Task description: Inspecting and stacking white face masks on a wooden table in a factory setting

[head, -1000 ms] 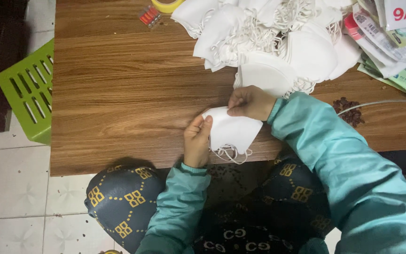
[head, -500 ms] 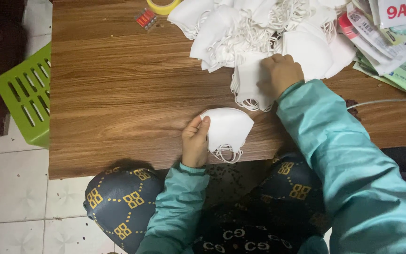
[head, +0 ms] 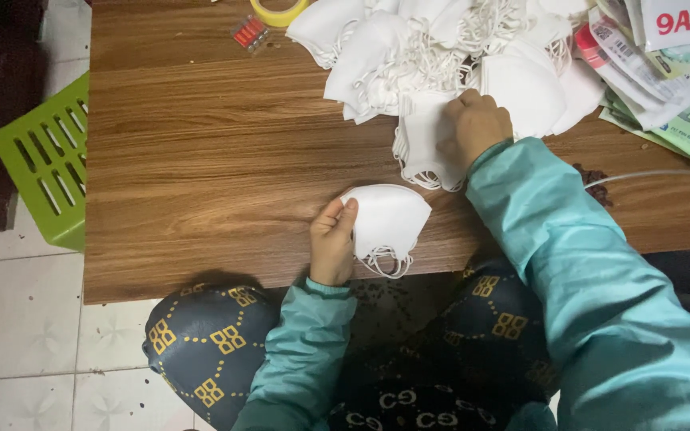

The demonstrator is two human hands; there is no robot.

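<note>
White, soft and folded flat, the cloth face mask (head: pixel 389 219) lay near the front edge of the brown wood-grain table (head: pixel 201 160), and the left hand (head: pixel 333 243) pinched its left edge, thumb on top and fingers curled beneath, closed on the fabric. The right hand (head: pixel 477 124) reached farther back and was closed around another white mask (head: pixel 425 144) at the near side of the heap of white masks (head: pixel 433 48), its elastic loops trailing beside it. Such a mask looked very light and limp, likely to flop or slide on the smooth wood, so the firmer folded edge seemed the better place to take hold than the thin ear loops (head: pixel 385 259), which dangled over the table's front edge. Both arms wore teal sleeves (head: pixel 576 271). Outward from the heap lay a yellow tape roll (head: pixel 277 12), a small red-orange packet (head: pixel 249 32), and a stack of printed paper packages (head: pixel 664 72) at the right. Beside the table stood a lime-green slotted plastic stool (head: pixel 41 168) on pale tiled floor (head: pixel 25 335).
</note>
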